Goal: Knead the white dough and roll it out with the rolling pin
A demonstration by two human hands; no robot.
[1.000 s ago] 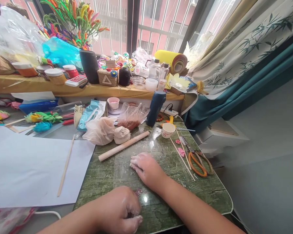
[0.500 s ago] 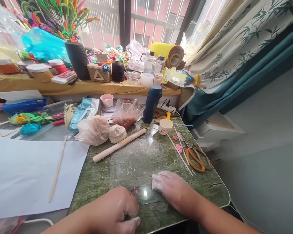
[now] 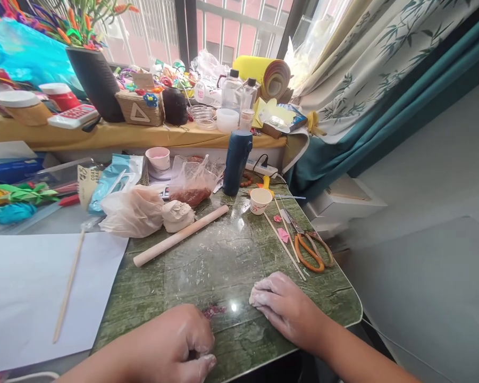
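Observation:
My left hand (image 3: 185, 340) is closed in a loose fist low over the table's near edge, its thumb bent under. Whatever it may hold is hidden. Over the right part of a clear sheet, my right hand (image 3: 281, 303) has its whitened fingers pressed together on a small pale piece of clay (image 3: 252, 297). Beyond both hands lies a wooden rolling pin (image 3: 181, 236), set diagonally. A lump of white clay (image 3: 178, 215) sits behind it, beside a crumpled plastic bag (image 3: 133, 210). The clear sheet (image 3: 207, 266) carries white crumbs and a reddish smear.
Scissors (image 3: 311, 250), thin sticks (image 3: 285, 247) and pink scraps lie on the right. A paper cup (image 3: 260, 202) and a dark blue bottle (image 3: 237, 162) stand behind. White paper (image 3: 32, 298) with a flat stick covers the left. Jars and bottles crowd the sill (image 3: 151, 135).
My right hand has moved from the middle of the clear sheet rightward and nearer, the pale piece now showing at its fingertips. My left hand stays closed. The view has swung right.

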